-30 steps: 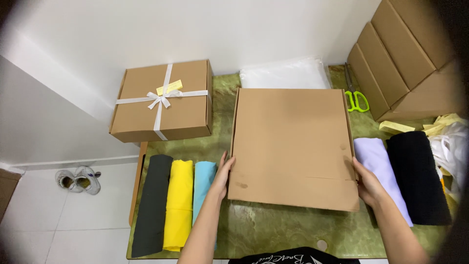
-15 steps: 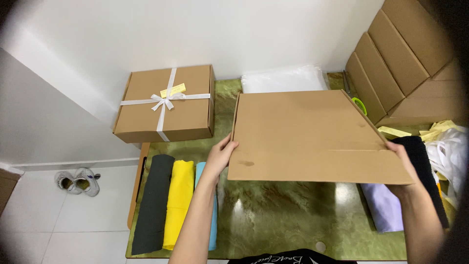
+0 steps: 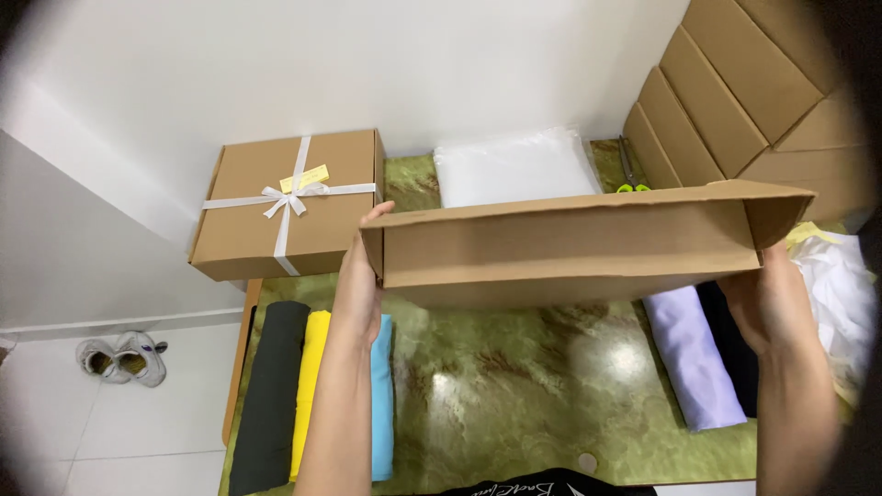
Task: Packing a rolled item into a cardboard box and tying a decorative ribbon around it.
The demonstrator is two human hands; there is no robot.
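Note:
I hold a flat brown cardboard box [image 3: 570, 248] up above the green marble-patterned table [image 3: 514, 386], tilted so its long side wall faces me. My left hand [image 3: 360, 276] grips its left end and my right hand [image 3: 772, 303] grips its right end. On the table to the left lie three rolled cloths: black [image 3: 271, 395], yellow [image 3: 310, 386] and light blue [image 3: 382, 395]. To the right lie a lilac folded cloth [image 3: 694, 358] and a black one [image 3: 735, 349], partly hidden by my right hand.
A brown gift box tied with white ribbon [image 3: 289, 202] sits at the table's back left. A white plastic-wrapped pack [image 3: 514, 165] lies behind the held box. Stacked cardboard boxes [image 3: 735, 92] lean at the right. Green-handled scissors [image 3: 634, 184], white paper [image 3: 841, 285], shoes on the floor [image 3: 119, 358].
The cardboard box lay flat on the table, then I lifted and tilted it with both hands until its edge faces me. The table surface under it now shows.

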